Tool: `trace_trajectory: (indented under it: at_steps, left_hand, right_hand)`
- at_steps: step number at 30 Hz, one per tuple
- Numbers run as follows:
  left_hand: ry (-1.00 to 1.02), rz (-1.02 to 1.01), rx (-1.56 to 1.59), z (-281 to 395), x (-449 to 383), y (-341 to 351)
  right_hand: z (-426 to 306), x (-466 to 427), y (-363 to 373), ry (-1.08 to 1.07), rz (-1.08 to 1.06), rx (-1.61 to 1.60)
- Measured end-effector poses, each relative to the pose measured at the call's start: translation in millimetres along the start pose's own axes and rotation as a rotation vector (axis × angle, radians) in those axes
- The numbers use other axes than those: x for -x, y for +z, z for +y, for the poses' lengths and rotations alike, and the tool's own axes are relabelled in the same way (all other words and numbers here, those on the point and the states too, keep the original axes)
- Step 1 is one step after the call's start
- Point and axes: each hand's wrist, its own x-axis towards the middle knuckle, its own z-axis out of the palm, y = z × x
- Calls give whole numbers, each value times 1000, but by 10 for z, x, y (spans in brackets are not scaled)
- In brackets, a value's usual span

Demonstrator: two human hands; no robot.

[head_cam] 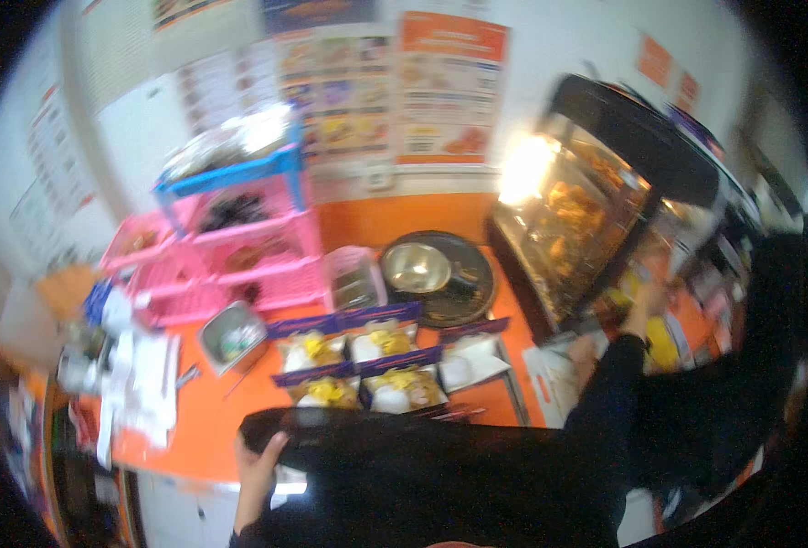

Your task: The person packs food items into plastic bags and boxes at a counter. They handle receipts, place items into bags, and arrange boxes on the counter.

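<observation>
My left hand (256, 472) grips the left rim of a wide black vessel (349, 428), thumb over the edge; whether it is a pan or a tray I cannot tell. The dark mass behind it merges with black clothing. My right hand is out of view. Just beyond the vessel stand several open paper food boxes (383, 342) with purple edges, holding white rice mounds and yellow-topped food. One box (472, 359) at the right holds only a white mound.
A co-worker in black sleeves has hands (582, 356) over a white board (544, 387). A lit display case (568, 212) holds fried food. A metal bowl (417, 267) sits on a round black tray (472, 294). Pink baskets (294, 240), a metal container (232, 339) and white bags (140, 383) stand left.
</observation>
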Motion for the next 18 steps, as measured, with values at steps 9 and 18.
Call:
trace_trajectory:
  at_steps: [9, 18]
  left_hand:
    - [-79, -300, -224, 9, -27, -513]
    - [-389, -303, -1170, 196, -157, -1707]
  right_hand:
    - [-976, 438, -708, -343, 893, -496]
    - [-2254, 5670, -2659, -1447, -116, -921]
